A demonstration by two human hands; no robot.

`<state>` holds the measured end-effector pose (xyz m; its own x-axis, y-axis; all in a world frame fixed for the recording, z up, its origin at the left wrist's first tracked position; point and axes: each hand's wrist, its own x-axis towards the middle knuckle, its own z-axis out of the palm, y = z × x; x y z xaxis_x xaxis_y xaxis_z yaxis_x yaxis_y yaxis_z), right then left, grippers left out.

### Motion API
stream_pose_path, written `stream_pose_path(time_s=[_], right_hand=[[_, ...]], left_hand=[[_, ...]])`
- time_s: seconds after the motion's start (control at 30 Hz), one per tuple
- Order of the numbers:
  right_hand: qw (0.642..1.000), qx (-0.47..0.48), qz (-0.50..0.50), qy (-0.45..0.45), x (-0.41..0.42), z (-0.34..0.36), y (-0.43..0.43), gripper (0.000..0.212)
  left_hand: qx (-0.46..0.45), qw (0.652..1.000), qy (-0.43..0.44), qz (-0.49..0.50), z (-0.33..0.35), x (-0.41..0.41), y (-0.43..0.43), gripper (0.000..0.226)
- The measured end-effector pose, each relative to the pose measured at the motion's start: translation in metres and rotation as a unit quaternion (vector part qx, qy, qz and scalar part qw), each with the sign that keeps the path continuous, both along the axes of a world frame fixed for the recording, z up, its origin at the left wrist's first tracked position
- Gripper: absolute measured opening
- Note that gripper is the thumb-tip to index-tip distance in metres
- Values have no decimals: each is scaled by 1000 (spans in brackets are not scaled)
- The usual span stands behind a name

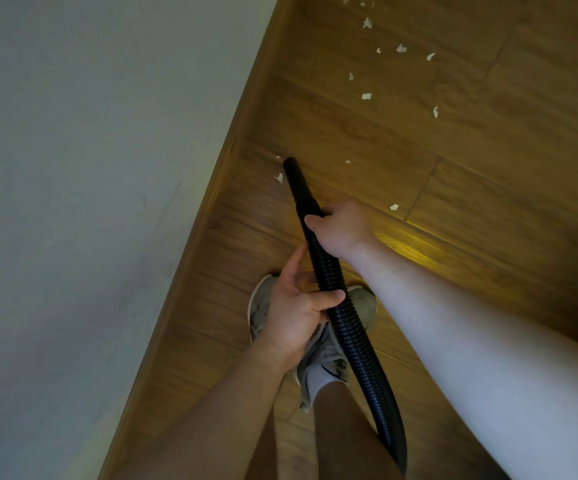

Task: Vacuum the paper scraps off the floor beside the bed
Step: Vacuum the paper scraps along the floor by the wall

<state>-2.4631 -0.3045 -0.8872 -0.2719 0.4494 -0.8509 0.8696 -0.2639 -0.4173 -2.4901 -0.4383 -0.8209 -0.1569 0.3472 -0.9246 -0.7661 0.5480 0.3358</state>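
Head view looks straight down onto a floor (471, 188) of glossy brown wood-grain planks, with a yellowish glare patch to the right of the arms. A black vacuum hose (349, 337), ribbed along its flexible length, rises from the bottom of the frame and ends in a smooth, rigid round nozzle (299, 185). The nozzle's open tip is down near the floor, close to the wooden strip (211, 216) that edges a pale, matt surface (73, 168) on the left; whether that surface is bed or wall cannot be told.

The right hand (341, 226) grips the hose where the smooth tube meets the ribbing, fingers curled round it. The left hand (298, 303) holds the ribbed part lower down, thumb wrapped over the top.

Small, torn white paper scraps (366, 96) with ragged edges lie scattered on the planks. One (278, 177) lies just beside the nozzle tip, another (394, 207) near the right hand, and most trail away toward the top of the frame.

Below the hands show two grey mesh shoes (258, 306) and a white sock (318, 375).
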Motion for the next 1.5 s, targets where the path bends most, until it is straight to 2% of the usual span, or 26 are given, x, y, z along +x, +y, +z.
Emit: stream_pose_path(time_s=[0.23,0.63,1.1,1.5], right_hand=[[1000,0,15,5,-9,0,-5,14],[999,12,26,-16,-3,8,-9,20],[995,49,-48,-71,58,9,24,26],[990,29,-126,-50,108,6,17,25]], left_hand=[[7,1000,-2,14,0,-6,-6,92],[8,1000,-11,7,9,-1,-12,91],[13,993,-27,-111,12,28,31,86],[8,986,-57,-154,6,62,31,93]])
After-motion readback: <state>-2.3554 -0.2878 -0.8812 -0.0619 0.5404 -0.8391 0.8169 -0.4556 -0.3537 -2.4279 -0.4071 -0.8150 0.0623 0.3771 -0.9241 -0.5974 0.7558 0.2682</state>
